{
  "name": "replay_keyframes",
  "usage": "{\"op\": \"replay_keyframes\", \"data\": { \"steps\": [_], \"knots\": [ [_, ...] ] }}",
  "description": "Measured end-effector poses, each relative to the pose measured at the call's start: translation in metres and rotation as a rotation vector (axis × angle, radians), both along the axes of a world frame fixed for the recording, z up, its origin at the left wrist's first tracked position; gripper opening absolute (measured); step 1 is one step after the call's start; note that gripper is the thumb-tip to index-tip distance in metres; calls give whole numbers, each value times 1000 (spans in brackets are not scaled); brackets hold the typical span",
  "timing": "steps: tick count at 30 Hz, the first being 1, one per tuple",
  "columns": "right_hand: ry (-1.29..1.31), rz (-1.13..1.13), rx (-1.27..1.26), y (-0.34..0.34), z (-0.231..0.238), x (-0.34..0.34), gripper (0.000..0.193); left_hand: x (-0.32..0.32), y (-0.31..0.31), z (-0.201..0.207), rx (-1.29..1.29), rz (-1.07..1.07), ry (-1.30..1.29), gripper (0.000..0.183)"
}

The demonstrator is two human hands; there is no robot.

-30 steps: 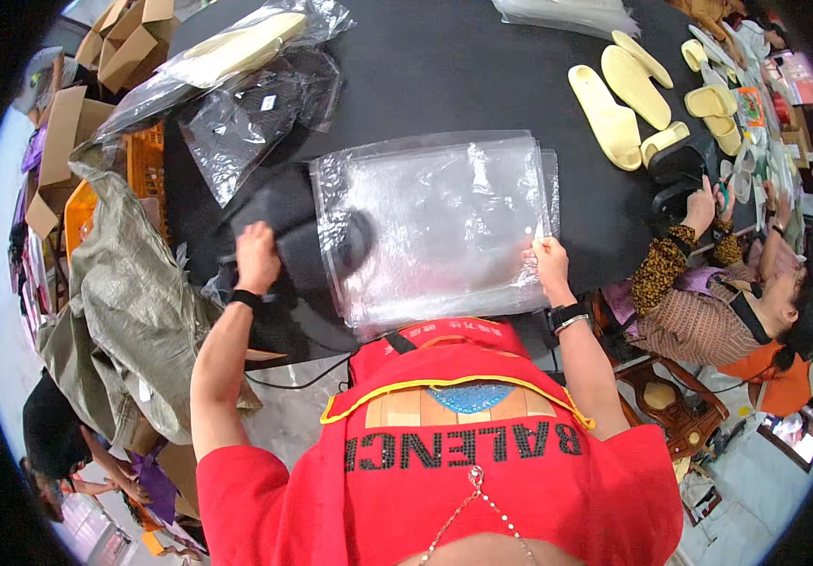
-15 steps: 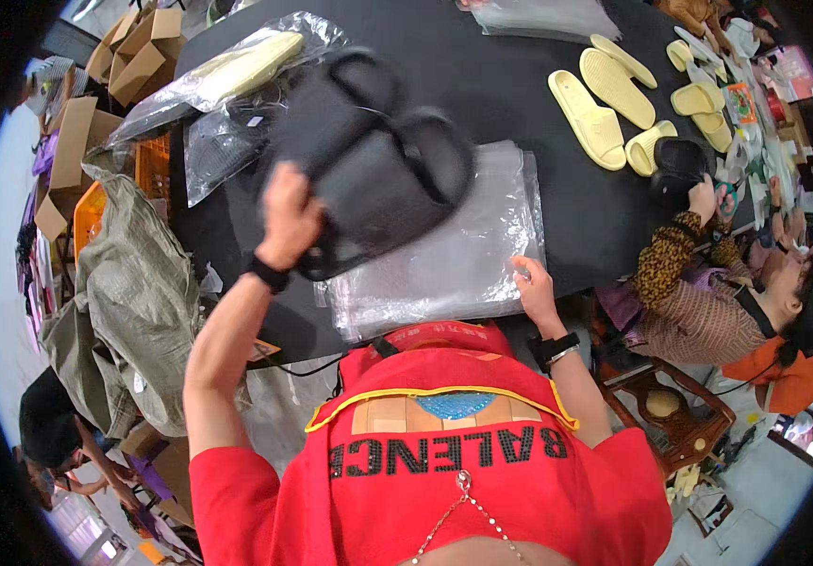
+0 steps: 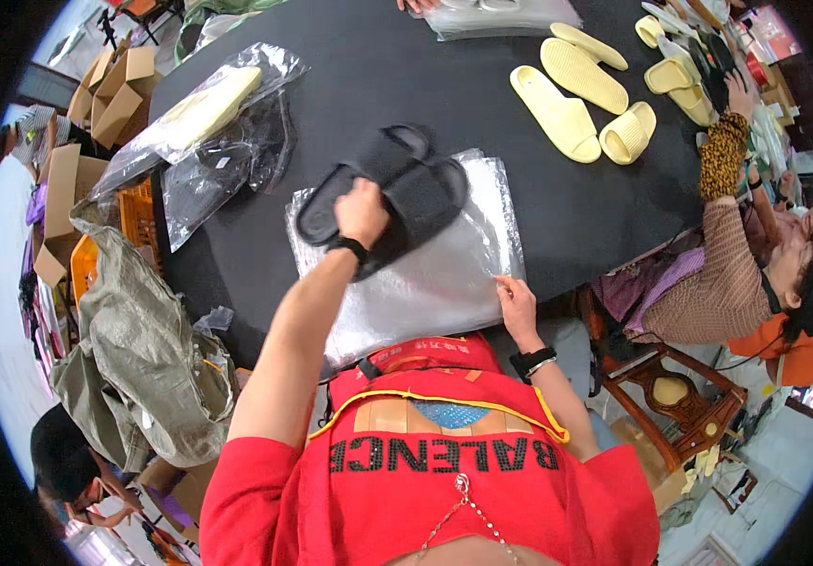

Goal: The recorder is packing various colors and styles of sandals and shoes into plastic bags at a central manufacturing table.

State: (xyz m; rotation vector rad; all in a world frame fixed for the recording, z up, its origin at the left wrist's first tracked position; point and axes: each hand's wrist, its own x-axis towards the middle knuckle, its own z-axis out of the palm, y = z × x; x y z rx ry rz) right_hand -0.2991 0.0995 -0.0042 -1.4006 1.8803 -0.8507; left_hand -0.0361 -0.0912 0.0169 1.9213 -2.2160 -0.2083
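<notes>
A pair of black slide slippers (image 3: pixel 423 200) is gripped by my left hand (image 3: pixel 361 215), its fingers closed around them. They are tilted over the upper part of a stack of clear plastic bags (image 3: pixel 397 307) at the table's near edge. Beside the stack's right side, my right hand (image 3: pixel 517 307) pinches the edge of the top bag between thumb and fingers. I cannot tell whether the slippers touch the plastic.
Bagged slippers, one pale yellow (image 3: pixel 213 113), lie on the black table (image 3: pixel 595 222) at left. Loose yellow slippers (image 3: pixel 557 113) lie right of centre. More clear bags (image 3: pixel 510 19) are at the far edge by another person's hand. A co-worker's arm (image 3: pixel 725 160) reaches in at right.
My left hand has brought the black slippers down and rightward over the bags. My right hand now pinches the bag's edge. The co-worker's hand has moved farther away with a black slipper.
</notes>
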Motion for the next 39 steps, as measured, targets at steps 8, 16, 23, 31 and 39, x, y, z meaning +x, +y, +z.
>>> {"op": "replay_keyframes", "data": {
  "steps": [8,16,23,31,39],
  "knots": [
    [144,137,64,-15,9,-2,18,43,20,59,-43,-26,92,12],
    [512,255,-87,-17,7,-3,14,96,107,-1,91,-95,91,8],
    [604,226,-114,-7,4,2,17,151,78,79,56,-31,96,8],
    [374,235,20,-16,-3,-13,21,-26,-61,131,-109,-341,355,26],
    [220,246,-76,-24,8,-15,12,-129,-50,140,86,-755,657,37]
  ]
}}
